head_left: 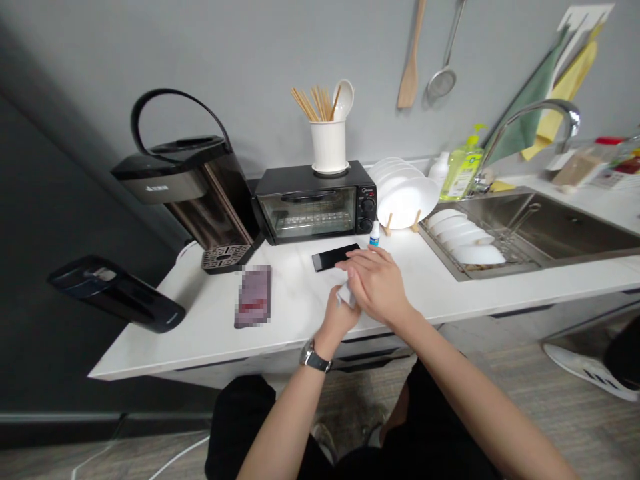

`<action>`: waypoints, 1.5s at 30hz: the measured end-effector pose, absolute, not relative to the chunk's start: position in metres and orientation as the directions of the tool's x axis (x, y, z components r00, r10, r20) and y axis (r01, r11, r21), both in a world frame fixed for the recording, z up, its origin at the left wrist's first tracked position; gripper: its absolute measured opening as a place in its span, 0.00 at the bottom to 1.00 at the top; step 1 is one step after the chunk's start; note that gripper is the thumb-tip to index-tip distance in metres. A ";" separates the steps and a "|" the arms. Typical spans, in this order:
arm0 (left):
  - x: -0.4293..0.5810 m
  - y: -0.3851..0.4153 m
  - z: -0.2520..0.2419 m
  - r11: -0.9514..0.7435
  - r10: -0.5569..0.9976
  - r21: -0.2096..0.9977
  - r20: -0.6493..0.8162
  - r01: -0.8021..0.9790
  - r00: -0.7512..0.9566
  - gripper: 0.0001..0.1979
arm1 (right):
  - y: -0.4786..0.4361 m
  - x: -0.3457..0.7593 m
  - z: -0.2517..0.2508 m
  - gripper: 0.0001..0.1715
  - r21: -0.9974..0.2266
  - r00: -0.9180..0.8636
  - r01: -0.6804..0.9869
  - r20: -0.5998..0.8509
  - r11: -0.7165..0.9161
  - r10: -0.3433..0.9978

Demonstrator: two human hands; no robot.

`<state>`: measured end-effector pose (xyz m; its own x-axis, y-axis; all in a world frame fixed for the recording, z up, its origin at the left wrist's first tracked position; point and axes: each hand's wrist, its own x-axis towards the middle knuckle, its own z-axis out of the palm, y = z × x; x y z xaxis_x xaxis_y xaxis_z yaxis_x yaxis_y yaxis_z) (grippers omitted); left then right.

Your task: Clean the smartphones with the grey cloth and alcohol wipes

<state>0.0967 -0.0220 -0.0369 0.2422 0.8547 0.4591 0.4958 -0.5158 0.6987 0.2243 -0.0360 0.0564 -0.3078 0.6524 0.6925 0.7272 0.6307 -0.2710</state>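
My left hand (pixel 341 315), with a watch (pixel 315 357) on its wrist, is closed around a small white cloth or tissue (pixel 345 293). Its fingers are mostly covered by my right hand (pixel 379 285), which lies across it with fingers stretched out to the left. Both hands are over the counter near its front edge. Just beyond the fingertips a black smartphone (pixel 334 257) lies flat on the counter. A small white bottle with a blue label (pixel 375 235) stands upright behind my right hand.
A toaster oven (pixel 315 203) carries a white utensil holder (pixel 330 143). Left are a water dispenser (pixel 210 193), a tilted-looking black flask (pixel 120 297) and a blurred-out purple item (pixel 253 297). A rack of plates (pixel 405 193) and a sink (pixel 575 220) with bowls (pixel 465 237) lie right.
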 end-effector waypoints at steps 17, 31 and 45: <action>0.091 -0.035 0.001 -0.483 0.873 0.388 0.283 0.785 0.397 0.09 | -0.032 0.246 0.042 0.33 -0.464 -0.176 0.699 0.626 0.545 0.759; 0.103 -0.053 -0.018 -0.368 0.923 0.140 0.172 0.919 0.344 0.39 | -0.009 0.304 -0.055 0.35 -0.768 0.196 0.558 0.489 0.314 0.850; 0.007 -0.060 -0.042 -0.428 0.904 0.611 0.295 0.666 0.310 0.46 | -0.045 0.261 -0.043 0.19 -0.338 -0.177 0.848 0.545 0.408 0.819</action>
